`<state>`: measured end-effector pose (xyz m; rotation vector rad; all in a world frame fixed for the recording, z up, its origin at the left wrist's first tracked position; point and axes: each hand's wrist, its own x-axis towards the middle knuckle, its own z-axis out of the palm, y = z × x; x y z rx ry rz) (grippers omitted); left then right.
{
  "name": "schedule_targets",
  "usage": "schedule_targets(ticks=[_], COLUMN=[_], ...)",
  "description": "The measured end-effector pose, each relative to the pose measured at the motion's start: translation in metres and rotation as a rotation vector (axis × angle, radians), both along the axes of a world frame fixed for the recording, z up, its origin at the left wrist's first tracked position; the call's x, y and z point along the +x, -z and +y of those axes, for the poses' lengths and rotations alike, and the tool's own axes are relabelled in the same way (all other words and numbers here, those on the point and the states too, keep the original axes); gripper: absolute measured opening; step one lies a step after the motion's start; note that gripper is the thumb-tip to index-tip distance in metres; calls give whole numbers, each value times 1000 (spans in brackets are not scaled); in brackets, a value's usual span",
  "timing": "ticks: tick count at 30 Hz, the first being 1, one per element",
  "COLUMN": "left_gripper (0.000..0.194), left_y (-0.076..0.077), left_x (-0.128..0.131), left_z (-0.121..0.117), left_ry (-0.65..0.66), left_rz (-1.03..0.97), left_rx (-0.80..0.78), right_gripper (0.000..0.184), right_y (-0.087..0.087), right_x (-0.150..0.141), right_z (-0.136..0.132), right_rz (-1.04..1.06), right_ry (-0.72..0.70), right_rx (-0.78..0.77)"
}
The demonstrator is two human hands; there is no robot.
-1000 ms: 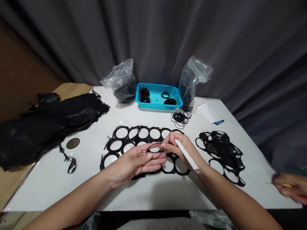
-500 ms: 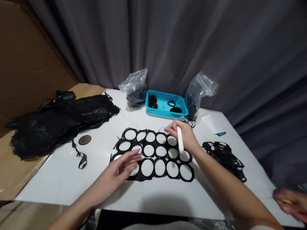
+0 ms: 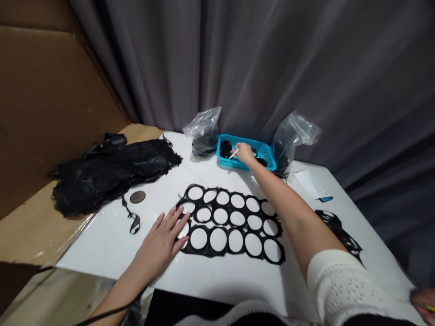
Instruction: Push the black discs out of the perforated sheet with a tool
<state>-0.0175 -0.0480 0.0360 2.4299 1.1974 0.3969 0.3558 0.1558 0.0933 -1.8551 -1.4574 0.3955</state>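
A black rubber sheet with several round cut-out holes point(image 3: 234, 222) lies on the white table point(image 3: 108, 240). My left hand point(image 3: 163, 237) rests flat on the sheet's left end, fingers spread. My right hand point(image 3: 244, 153) is stretched far out over the blue basket point(image 3: 267, 157), its fingers closed on a thin white stick point(image 3: 233, 154). Black rings point(image 3: 224, 147) lie in the basket beside that hand. Whether the fingers also hold a ring I cannot make out.
Two clear plastic bags, one left point(image 3: 204, 133) and one right point(image 3: 292, 138) of the basket, hold black parts. A heap of black sheets point(image 3: 108, 170) lies at left, cut scrap point(image 3: 340, 231) at right. Another person's hand point(image 3: 423, 305) shows at the lower right corner.
My right hand left the sheet and reached forward to the basket with the white stick. My left hand let go of the thin ring and settled flat on the sheet's left end.
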Motion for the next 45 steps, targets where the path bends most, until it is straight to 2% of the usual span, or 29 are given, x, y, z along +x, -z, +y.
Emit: schedule_targets(ticks=[3, 5, 7, 10, 12, 14, 17, 19, 22, 25, 28, 32, 34, 37, 39, 41, 45], left_gripper=[59, 63, 61, 47, 44, 38, 18, 11, 15, 15, 23, 23, 27, 32, 35, 37, 40], left_y=[-3, -6, -10, -17, -21, -22, -18, -14, -10, -13, -20, -25, -22, -13, -6, -1, 5], left_x=[0, -1, -1, 7, 19, 36, 59, 65, 60, 47, 37, 28, 22, 12, 6, 2, -1], left_z=[-6, -8, -6, 17, 46, 77, 113, 124, 127, 122, 107, 63, 36, 4, -8, -14, -18], left_ry=[-15, -31, -85, -161, -118, -115, -109, -102, -140, -195, -206, -67, -4, -60, -89, -86, -44], left_rz=[25, 13, -27, -65, -17, 101, 144, 158, 163, 143, 107, 63, -41, -173, -226, -203, -45], left_rx=[-31, -60, -59, 33, 96, 119, 128, 132, 155, 183, 203, 150, 47, -51, -67, -8, 213], right_gripper=[31, 30, 30, 35, 37, 38, 35, 34, 37, 40, 52, 60, 51, 27, 16, 13, 11], right_y=[0, 0, 3, 15, 27, 39, 52, 55, 56, 54, 50, 41, 38, 37, 39, 41, 45], right_x=[2, -3, -15, -42, -60, -74, -86, -90, -91, -90, -91, -105, -116, -134, -143, -149, -154], right_z=[-17, -43, -80, -135, -159, -167, -162, -155, -148, -141, -132, -128, -134, -147, -154, -160, -167], right_rz=[-22, 41, 207, 487, 578, 569, 454, 422, 511, 627, 669, 626, 613, 646, 670, 643, 513], right_ry=[13, -38, -151, -302, -355, -372, -376, -390, -371, -344, -376, -404, -445, -528, -565, -592, -603], right_rx=[9, 89, 163, 48, -68, -124, -116, -111, -92, -43, -68, -140, -169, -206, -228, -255, -309])
